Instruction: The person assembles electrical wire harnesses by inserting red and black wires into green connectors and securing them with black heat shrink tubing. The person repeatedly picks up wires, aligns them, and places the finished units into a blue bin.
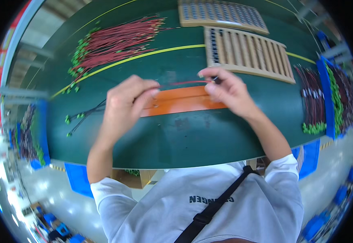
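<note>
A thin red wire (pixel 184 83) stretches between my two hands, above an orange strip (pixel 180 106) lying on the green table. My left hand (pixel 126 103) is closed in a pinch at the wire's left end. My right hand (pixel 232 92) pinches the other end, with a small black piece (pixel 216 80) showing between thumb and fingers. Whether the wire enters the black piece is too small to tell. Left of my left hand lie a few black wires (pixel 88 111) with green ends, partly hidden by that hand.
A large bundle of red wires (pixel 119 38) with green ends lies at the far left. At the back right stand a slotted wooden tray (pixel 247 50), with black pieces in one row, and a fuller tray (pixel 223 14). More wires (pixel 312 95) and a blue bin (pixel 329 101) are on the right.
</note>
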### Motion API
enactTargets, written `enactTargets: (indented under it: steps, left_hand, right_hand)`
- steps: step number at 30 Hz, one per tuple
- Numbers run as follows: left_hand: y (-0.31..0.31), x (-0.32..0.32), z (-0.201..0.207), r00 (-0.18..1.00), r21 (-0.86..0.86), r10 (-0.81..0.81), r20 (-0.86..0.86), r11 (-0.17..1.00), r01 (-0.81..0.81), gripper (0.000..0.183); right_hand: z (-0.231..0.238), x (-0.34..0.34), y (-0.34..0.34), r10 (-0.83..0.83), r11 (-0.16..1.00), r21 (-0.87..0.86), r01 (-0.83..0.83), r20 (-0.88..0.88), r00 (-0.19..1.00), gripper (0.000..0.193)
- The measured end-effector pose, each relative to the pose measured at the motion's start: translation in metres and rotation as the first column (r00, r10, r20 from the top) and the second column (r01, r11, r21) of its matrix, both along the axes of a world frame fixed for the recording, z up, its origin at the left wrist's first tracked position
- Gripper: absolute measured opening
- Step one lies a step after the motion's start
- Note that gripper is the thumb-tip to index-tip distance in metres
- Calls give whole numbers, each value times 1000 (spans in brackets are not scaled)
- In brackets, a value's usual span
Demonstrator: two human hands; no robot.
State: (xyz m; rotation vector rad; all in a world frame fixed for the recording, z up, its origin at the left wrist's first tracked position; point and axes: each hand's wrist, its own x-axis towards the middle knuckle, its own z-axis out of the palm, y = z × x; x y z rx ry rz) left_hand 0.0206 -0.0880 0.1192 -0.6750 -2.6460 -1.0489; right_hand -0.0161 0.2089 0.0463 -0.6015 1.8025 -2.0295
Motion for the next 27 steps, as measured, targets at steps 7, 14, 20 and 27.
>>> enactTargets:
  steps: [7,14,20,27]
  left_hand:
    - [52,-5,-56,894,349,-130,429,937,-31,11]
    - [67,-3,-64,806,468,-211,552,879,-90,12]
    - [69,-1,-68,760,461,-258,597,885,-62,16]
    - [63,0,-69,775,449,-258,577,893,-37,13]
  right_hand:
    - [-29,16,25,-28,978,-206,43,78,997,30]
    - [-25,25,14,-248,968,34,247,36,968,28]
    - [-22,28,14,-246,966,92,240,57,968,30]
    - [-15,24,16,-246,969,28,244,164,955,30]
